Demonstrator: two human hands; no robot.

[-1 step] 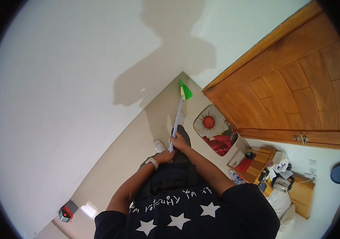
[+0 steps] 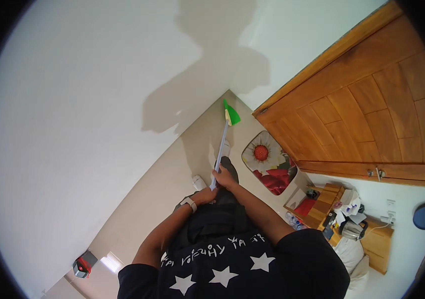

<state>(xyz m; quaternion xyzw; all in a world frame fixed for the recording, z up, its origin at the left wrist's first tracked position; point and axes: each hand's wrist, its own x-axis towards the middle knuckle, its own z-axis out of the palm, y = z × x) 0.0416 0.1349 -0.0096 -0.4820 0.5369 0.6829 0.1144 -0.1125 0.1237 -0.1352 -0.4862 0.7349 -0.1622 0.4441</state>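
Observation:
A long broom slants from my waist to the floor corner, with a pale grey-blue handle and a green head. My left hand, below a wrist with a pale watch, is closed near the handle's top end. A little farther down the shaft, my right hand wraps round it. The broom's green head lies at the floor close to where two walls meet. How the fingers of my left hand sit is partly hidden.
A floral mat lies right of the broom, before a wooden door. At the lower right stands a wooden shelf unit with a kettle and bottles. A dark box with something red is far left. White walls border the floor.

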